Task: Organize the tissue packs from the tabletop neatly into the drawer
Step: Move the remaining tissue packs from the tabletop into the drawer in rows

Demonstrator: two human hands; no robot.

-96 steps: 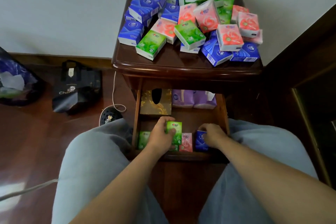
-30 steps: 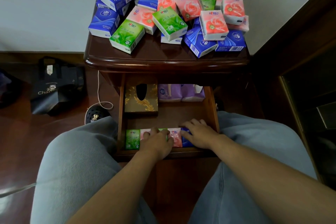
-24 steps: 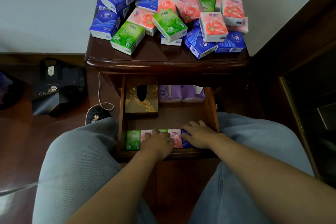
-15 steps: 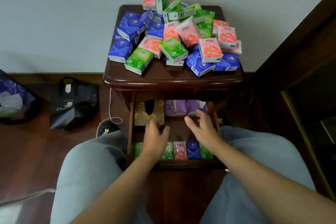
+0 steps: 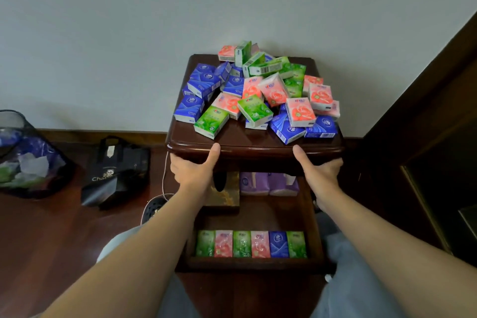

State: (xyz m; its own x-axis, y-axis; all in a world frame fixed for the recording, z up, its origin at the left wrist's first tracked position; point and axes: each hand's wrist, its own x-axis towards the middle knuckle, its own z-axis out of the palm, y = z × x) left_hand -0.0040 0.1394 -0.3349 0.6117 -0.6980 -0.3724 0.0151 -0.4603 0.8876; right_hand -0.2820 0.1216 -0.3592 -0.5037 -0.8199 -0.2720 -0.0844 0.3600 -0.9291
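A loose pile of blue, green and pink tissue packs (image 5: 258,90) covers the dark wooden tabletop (image 5: 232,141). Below it the drawer (image 5: 253,264) stands pulled out, with a neat upright row of several packs (image 5: 251,244) along its front wall. My left hand (image 5: 192,169) and my right hand (image 5: 318,169) are raised just under the tabletop's front edge. Each thumb points up against the edge, and the fingertips are hidden beneath the overhang. Neither hand holds a pack.
At the drawer's back sit a gold tissue box (image 5: 227,196) and purple packs (image 5: 268,183). On the floor to the left are a black bag (image 5: 116,170), a lined bin (image 5: 25,157) and a white cable (image 5: 164,175). Dark wooden furniture (image 5: 426,137) stands close on the right.
Both hands have left the row of packs at the drawer's front and risen to the tabletop's front edge. My view has tilted up.
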